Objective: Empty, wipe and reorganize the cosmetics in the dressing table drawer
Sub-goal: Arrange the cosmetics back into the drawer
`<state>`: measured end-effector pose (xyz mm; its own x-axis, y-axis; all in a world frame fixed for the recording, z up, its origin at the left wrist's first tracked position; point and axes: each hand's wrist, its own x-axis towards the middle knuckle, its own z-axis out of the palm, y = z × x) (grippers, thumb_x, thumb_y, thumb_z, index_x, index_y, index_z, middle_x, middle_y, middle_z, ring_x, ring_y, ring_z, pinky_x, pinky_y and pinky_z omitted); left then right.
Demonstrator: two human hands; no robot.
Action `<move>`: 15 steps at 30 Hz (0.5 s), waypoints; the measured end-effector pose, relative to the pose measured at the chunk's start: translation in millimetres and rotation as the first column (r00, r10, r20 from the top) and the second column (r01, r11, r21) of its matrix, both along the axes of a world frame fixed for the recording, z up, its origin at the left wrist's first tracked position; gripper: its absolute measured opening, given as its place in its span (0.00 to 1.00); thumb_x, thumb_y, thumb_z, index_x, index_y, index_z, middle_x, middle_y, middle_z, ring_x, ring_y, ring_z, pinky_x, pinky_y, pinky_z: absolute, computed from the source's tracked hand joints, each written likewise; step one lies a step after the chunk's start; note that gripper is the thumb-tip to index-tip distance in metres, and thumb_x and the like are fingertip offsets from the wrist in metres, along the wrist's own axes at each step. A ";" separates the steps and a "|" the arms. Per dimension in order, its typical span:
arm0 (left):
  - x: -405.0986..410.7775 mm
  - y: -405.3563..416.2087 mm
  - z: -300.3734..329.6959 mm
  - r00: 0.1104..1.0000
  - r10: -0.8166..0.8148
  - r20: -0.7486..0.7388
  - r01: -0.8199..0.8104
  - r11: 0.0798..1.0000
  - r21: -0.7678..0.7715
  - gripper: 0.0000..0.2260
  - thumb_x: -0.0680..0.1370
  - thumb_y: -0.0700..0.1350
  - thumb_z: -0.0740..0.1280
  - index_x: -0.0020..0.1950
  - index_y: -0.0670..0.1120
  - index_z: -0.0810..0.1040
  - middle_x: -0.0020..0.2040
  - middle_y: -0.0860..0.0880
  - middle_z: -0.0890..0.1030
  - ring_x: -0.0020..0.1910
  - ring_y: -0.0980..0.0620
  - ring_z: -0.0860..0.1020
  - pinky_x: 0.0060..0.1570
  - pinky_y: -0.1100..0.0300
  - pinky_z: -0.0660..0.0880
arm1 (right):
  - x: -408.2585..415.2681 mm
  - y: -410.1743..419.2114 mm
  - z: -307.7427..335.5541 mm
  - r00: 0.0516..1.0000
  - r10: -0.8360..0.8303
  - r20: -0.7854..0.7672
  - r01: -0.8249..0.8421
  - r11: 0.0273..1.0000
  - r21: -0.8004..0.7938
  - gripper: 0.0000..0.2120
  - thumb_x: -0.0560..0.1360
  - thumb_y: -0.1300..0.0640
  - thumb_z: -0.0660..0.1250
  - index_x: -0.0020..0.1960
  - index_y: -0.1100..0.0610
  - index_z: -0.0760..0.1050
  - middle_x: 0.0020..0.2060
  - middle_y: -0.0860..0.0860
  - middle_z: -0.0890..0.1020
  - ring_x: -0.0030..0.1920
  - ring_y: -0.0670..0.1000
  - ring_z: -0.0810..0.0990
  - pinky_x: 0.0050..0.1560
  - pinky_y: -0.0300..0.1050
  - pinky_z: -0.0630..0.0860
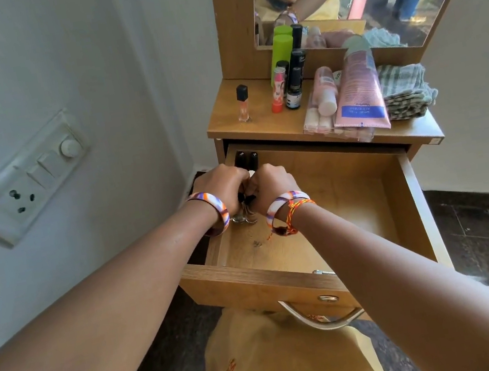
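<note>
Both hands meet in the near-left corner of the open light wooden drawer [399, 191]. The left hand [224, 188] and right hand [272, 185] curl together around a cluster of small glass bottles with black caps [243, 214], standing on the drawer floor. Just beyond the knuckles, two black tubes [247, 159] stand at the drawer's back. Further beyond, on the tabletop, sit a pink squeeze tube [358, 91], a lime green bottle [281, 53] and a folded grey checked cloth [405, 90]
</note>
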<state>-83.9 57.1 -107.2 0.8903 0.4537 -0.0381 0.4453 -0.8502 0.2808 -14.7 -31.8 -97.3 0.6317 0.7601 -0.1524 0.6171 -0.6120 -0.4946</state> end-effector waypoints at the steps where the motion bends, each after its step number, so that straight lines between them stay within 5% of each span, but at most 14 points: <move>1: -0.4 -0.5 0.2 1.000 -0.002 -0.004 0.002 1.000 0.005 0.13 0.73 0.37 0.69 0.56 0.45 0.79 0.51 0.44 0.83 0.51 0.43 0.80 0.52 0.49 0.79 | 0.0 -0.4 0.0 1.000 0.002 0.000 -0.002 1.000 0.002 0.12 0.73 0.64 0.68 0.56 0.63 0.78 0.49 0.58 0.82 0.43 0.53 0.79 0.43 0.39 0.73; 10: -2.8 1.0 22.7 0.991 -0.049 -0.125 0.047 0.999 -0.013 0.21 0.69 0.42 0.74 0.61 0.49 0.76 0.54 0.48 0.81 0.52 0.46 0.79 0.51 0.52 0.79 | 14.4 -6.7 8.5 0.995 0.074 -0.062 -0.077 0.996 -0.043 0.20 0.70 0.66 0.70 0.61 0.59 0.76 0.55 0.57 0.81 0.54 0.56 0.81 0.53 0.42 0.77; 15: 17.6 6.5 73.4 0.998 -0.028 0.054 0.033 0.994 -0.105 0.17 0.71 0.43 0.72 0.60 0.47 0.78 0.56 0.50 0.81 0.53 0.52 0.78 0.48 0.61 0.72 | 50.0 0.5 44.3 0.997 0.012 0.079 -0.018 0.996 0.082 0.12 0.70 0.67 0.70 0.51 0.57 0.81 0.49 0.54 0.84 0.48 0.53 0.82 0.53 0.44 0.79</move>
